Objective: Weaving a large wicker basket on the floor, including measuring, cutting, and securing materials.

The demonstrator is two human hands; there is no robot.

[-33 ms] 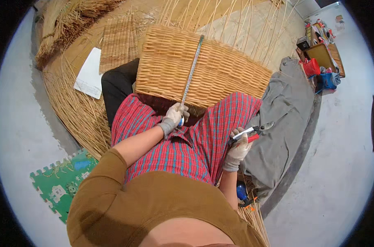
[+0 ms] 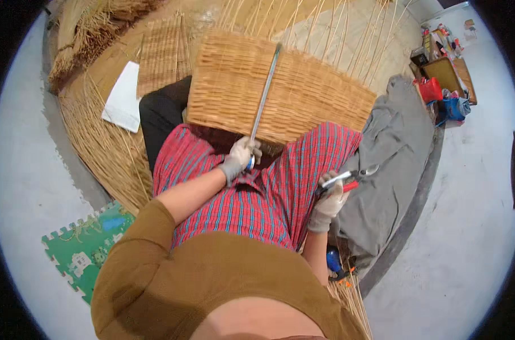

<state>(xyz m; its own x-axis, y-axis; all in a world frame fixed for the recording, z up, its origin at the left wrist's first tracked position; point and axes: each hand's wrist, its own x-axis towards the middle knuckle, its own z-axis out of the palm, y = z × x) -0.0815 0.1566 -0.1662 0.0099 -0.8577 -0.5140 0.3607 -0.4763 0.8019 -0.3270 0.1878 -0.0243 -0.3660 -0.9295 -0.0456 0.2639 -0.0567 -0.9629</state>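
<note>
A woven wicker panel [image 2: 283,90] stands in front of my lap, with long uncut rods [image 2: 337,34] rising from its far edge. Gloved in white and grey, my left hand [image 2: 245,154] is closed around a tape measure [image 2: 250,162], whose case is mostly hidden by the fingers. Its pulled-out blade [image 2: 266,93] lies across the weave up to the panel's far edge. By my right knee, my right hand [image 2: 330,203], also gloved, grips pruning shears [image 2: 355,180] with one red and one white handle. Their blades point away to the right, over a grey cloth.
The grey cloth [image 2: 396,136] covers the floor at right. Left lie a smaller woven piece [image 2: 160,59], a white sheet [image 2: 123,96], loose rods [image 2: 101,141] and a green foam mat [image 2: 90,249]. Bundled rods [image 2: 93,34] rest far left; a red container [image 2: 430,89] stands far right.
The whole picture has shifted slightly and is a little blurred. Both hands keep their holds, and the tape blade stays across the panel.
</note>
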